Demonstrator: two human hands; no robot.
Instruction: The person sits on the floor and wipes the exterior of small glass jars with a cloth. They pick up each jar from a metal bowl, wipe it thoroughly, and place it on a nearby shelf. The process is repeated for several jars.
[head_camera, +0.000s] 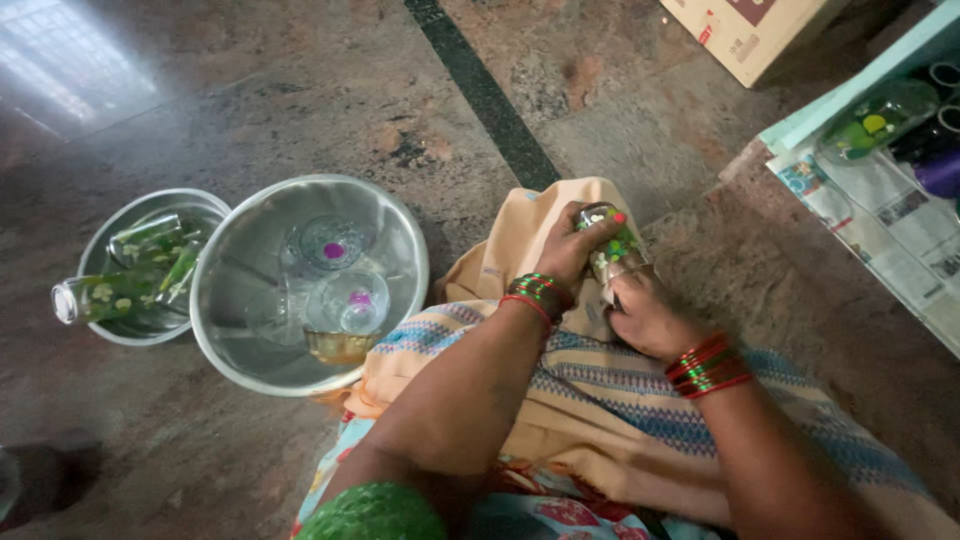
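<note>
I count two hands, and both are on one painted glass (612, 248). The glass is clear with green, red and white dots, and it lies tipped on its side over a soft tan cloth (520, 235) on the lap. My left hand (572, 252) curls over the top end of the glass and grips it tight. My right hand (645, 315) is just under the glass, fingers bent in and wrapped around its lower end, with some cloth bunched there too. Both arms reach forward with bent wrists. The left wrist has green and red bangles (535, 292), and the right wrist has a stack of red bangles (706, 365).

To the left of the glass I see two shiny round metal bowls. The big bowl (240, 260) is nearer the glass. In it I count about four clear drinking glasses (340, 285) lying down, and two show a pink spot. The small bowl (120, 235) touches the big bowl on its far side. It has about three long green flowered glasses (105, 297), and one sticks out over the rim.

All this sits on a smooth, speckled stone floor (330, 90). To the right of the glass, well apart, is a flat sheet of newspaper (890, 225).
</note>
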